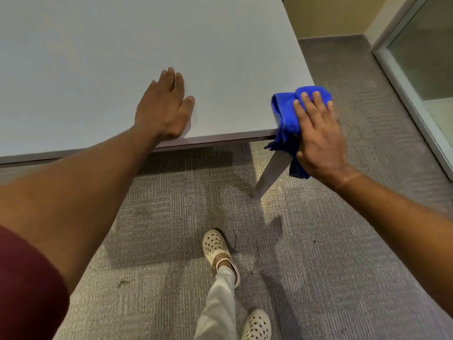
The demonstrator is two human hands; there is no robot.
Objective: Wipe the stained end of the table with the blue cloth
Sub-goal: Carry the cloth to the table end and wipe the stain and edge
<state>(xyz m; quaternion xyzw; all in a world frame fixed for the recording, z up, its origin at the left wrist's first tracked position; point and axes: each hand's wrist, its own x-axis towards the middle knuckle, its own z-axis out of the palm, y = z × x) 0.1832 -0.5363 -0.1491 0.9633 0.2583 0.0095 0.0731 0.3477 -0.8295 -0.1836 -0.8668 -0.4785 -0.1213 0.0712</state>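
A pale grey table [122, 57] fills the upper left of the head view, its near right corner by my right hand. The blue cloth [285, 111] is bunched over that corner and hangs down past the edge. My right hand [318, 133] lies flat on the cloth, fingers spread, pressing it against the corner. My left hand [164, 106] rests palm down on the tabletop near the front edge, fingers together, holding nothing. No stain shows on the surface that I can see.
A slanted metal table leg [269, 173] runs down to the grey carpet [318, 241] under the corner. My feet in cream perforated clogs [218, 251] stand just in front of the table. A glass partition with a white frame [411, 99] is at the right.
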